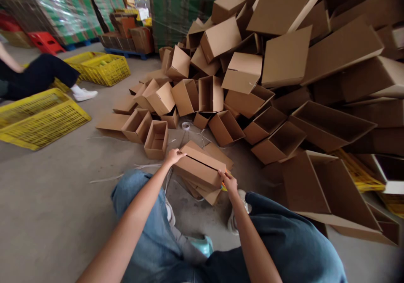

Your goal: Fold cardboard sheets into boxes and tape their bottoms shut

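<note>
A brown cardboard box [200, 165] rests on a stack of flat cardboard blanks [208, 192] on the floor between my knees. My left hand [173, 156] grips the box's far left corner, fingers curled over the edge. My right hand [227, 181] holds its near right end, fingers closed on the flap. A seam runs along the box's top. Something small and orange shows under my right hand; I cannot make it out.
A big heap of assembled open boxes [284, 77] fills the right and middle. Small open boxes [156, 139] and a tape roll [186, 125] lie ahead. Yellow crates [38, 117] lie left, beside another person's legs [47, 75]. Wrapped pallets stand behind.
</note>
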Demonstrator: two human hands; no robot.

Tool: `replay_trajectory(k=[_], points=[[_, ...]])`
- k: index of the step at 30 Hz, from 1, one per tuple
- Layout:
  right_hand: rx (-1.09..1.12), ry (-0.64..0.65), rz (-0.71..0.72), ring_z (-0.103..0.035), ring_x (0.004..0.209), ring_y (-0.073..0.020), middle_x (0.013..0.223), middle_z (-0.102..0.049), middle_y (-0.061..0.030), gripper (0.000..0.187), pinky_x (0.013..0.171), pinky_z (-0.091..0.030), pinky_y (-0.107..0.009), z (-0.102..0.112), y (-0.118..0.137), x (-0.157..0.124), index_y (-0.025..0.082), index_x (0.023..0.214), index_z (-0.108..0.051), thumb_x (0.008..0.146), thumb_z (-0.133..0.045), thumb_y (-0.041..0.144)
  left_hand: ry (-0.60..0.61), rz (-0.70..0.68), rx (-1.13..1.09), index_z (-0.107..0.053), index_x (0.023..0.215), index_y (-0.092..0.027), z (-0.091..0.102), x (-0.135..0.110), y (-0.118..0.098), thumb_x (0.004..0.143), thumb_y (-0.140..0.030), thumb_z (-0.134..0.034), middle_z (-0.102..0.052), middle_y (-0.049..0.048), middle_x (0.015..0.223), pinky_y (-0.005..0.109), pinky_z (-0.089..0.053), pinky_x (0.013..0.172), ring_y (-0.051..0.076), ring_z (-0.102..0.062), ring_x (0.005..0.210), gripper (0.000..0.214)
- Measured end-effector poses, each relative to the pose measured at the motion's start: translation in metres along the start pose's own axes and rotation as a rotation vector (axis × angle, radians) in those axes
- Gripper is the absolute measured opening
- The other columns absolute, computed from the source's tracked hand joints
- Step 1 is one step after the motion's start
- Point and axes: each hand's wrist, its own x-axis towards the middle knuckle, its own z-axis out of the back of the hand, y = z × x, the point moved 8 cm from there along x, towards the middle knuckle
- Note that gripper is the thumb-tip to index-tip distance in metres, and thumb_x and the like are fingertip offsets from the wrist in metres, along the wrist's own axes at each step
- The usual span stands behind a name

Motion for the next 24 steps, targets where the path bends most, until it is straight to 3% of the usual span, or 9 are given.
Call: replay_trajectory(k=[5, 8, 16, 19, 24], points=[[0.038, 0.097, -0.025, -0.071, 0.081, -0.0195, 0.095, -0.074, -0.0077, 0.045, 0.065, -0.054, -0.024, -0.011, -0.004, 0.009, 0.014, 0.116, -0.067, 0.077, -0.059, 0.035, 0.081, 0.136, -0.136, -0.07, 0.084, -0.018, -0.012, 0.012, 0.023, 0.065, -0.05, -0.076, -0.073, 0.0042, 0.096, 0.021, -0.043, 0.065, 0.018, -0.066, 0.09, 0.037], [0.027, 0.097, 0.002, -0.071, 0.079, -0.0193, 0.089, -0.074, -0.0059, 0.042, 0.063, -0.054, -0.024, -0.012, -0.004, 0.012, 0.016, 0.112, -0.069, 0.075, -0.06, 0.034, 0.081, 0.125, -0.166, -0.07, 0.086, -0.017, -0.016, 0.016, 0.028, 0.065, -0.052, -0.075, -0.073, 0.0043, 0.093, 0.021, -0.044, 0.064, 0.018, -0.066, 0.085, 0.041], [-0.101, 0.021, 0.036, -0.067, 0.099, -0.0264, 0.097, -0.073, -0.0089, 0.05, 0.079, -0.052, -0.031, -0.008, -0.005, 0.016, 0.014, 0.116, -0.067, 0.074, -0.06, 0.042, 0.066, -0.146, 0.114, -0.07, 0.086, -0.016, -0.007, 0.008, 0.005, 0.074, -0.06, -0.063, -0.072, 0.0107, 0.095, 0.025, -0.044, 0.071, 0.021, -0.066, 0.089, 0.046], [-0.135, 0.019, 0.076, -0.065, 0.104, -0.0267, 0.102, -0.072, -0.01, 0.049, 0.084, -0.05, -0.03, -0.008, -0.002, 0.014, 0.014, 0.115, -0.067, 0.076, -0.059, 0.042, 0.065, -0.193, 0.232, -0.07, 0.085, -0.015, -0.005, 0.003, -0.004, 0.079, -0.063, -0.056, -0.07, 0.0131, 0.095, 0.026, -0.044, 0.071, 0.023, -0.065, 0.09, 0.05], [-0.161, 0.039, 0.139, -0.068, 0.096, -0.023, 0.102, -0.073, -0.0092, 0.045, 0.079, -0.049, -0.026, -0.012, 0.003, 0.011, 0.014, 0.114, -0.067, 0.08, -0.056, 0.04, 0.056, -0.182, 0.273, -0.069, 0.091, -0.015, -0.002, -0.001, -0.009, 0.08, -0.059, -0.057, -0.068, 0.0139, 0.103, 0.027, -0.044, 0.076, 0.024, -0.064, 0.094, 0.047]])
